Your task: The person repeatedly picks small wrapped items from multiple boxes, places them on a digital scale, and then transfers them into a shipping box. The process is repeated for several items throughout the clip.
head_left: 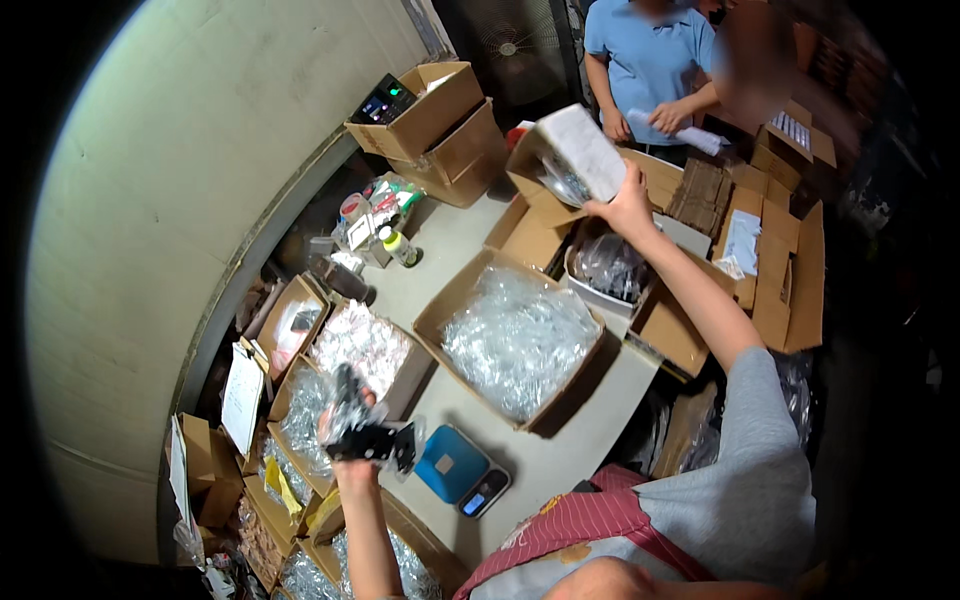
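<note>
My left hand (355, 472) is closed around black parts in clear plastic bags (372, 440), held up to the left of a blue digital scale (453, 466). What kind of parts they are, I cannot tell. Stretched out far to the right, my right hand (628, 208) grips the edge of a tilted cardboard box (588, 152) with a white side. Clear plastic shows inside that box. Beneath it stands a smaller white-sided box (600, 298) of dark bagged items. A large open carton (425, 325) full of clear plastic bags sits mid-table between my hands.
Open boxes of bagged pieces crowd the left side, beside a box of silvery packets (362, 345). A white bottle with a green cap (398, 246) and stacked cartons (455, 150) stand farther back. Across the table, a person in a blue shirt (650, 55) holds a white roll-like item.
</note>
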Motion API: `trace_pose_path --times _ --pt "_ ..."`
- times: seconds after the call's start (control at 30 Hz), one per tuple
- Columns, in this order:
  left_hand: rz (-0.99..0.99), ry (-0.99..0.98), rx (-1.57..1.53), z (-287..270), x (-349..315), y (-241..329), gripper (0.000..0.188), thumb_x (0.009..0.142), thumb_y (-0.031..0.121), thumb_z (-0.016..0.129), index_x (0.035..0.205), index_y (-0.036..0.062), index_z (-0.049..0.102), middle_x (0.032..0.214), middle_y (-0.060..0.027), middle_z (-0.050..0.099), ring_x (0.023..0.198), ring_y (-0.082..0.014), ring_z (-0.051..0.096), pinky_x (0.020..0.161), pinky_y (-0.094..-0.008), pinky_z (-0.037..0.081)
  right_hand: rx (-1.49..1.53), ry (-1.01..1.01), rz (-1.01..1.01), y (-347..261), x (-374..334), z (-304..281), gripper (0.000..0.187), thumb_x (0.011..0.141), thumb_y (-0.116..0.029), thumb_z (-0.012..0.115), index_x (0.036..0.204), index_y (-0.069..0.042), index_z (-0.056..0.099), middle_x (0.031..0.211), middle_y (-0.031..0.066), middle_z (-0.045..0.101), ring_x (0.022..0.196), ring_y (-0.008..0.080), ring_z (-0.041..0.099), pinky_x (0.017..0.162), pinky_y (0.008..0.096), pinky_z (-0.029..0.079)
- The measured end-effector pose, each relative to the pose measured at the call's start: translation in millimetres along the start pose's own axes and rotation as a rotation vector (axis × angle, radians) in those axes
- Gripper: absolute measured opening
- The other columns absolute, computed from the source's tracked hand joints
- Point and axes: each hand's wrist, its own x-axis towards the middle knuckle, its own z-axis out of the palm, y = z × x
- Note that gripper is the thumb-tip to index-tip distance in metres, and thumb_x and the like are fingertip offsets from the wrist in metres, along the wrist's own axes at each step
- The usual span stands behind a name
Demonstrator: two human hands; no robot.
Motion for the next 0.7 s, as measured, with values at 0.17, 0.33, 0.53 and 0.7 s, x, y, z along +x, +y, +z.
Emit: trace_pose_path --times 0.17,0.33,0.53,0.7 --pt "-0.184 0.0 0.208 91.1 121.5 -61.3 0.04 0.09 0.022 0.061 0.118 -0.0066 0.055 0.104 -0.0248 0.064 0.094 -0.0345 0.066 0.088 -0.049 0.056 -0.291 -0.215 -0.405 64.5 46.4 36.4 0.088 0.066 -0.015 0.079 0.137 0.001 0.028 0.132 0.0247 0.039 0.105 0.0472 0.058 0.083 0.0499 0.054" --pt "-0.257 -0.058 0.414 147.5 231.6 -119.1 0.037 0.085 0.023 0.066 0.108 -0.0056 0.06 0.093 -0.0192 0.068 0.086 -0.0306 0.068 0.082 -0.0399 0.058 -0.295 -0.321 -0.443 65.8 71.0 51.2 0.076 0.07 -0.011 0.075 0.134 0.001 0.036 0.129 0.0231 0.043 0.104 0.0455 0.059 0.083 0.0467 0.053" --pt "-0.42 -0.122 0.654 167.5 351.1 -190.8 0.042 0.079 0.029 0.069 0.105 -0.003 0.062 0.09 -0.0146 0.069 0.079 -0.0265 0.068 0.077 -0.0377 0.057 -0.306 -0.114 -0.493 89.8 93.7 9.3 0.082 0.066 -0.009 0.079 0.136 0.0 0.036 0.13 0.0217 0.046 0.106 0.0434 0.059 0.086 0.0444 0.054" --pt "-0.436 -0.265 0.813 185.7 414.5 -270.6 0.036 0.076 0.023 0.072 0.102 -0.0008 0.064 0.087 -0.0129 0.066 0.067 -0.022 0.065 0.06 -0.0334 0.054 -0.048 0.149 -0.183 121.6 107.7 -22.2 0.087 0.066 -0.005 0.083 0.139 -0.002 0.035 0.13 0.019 0.048 0.114 0.0308 0.058 0.092 0.0385 0.052"
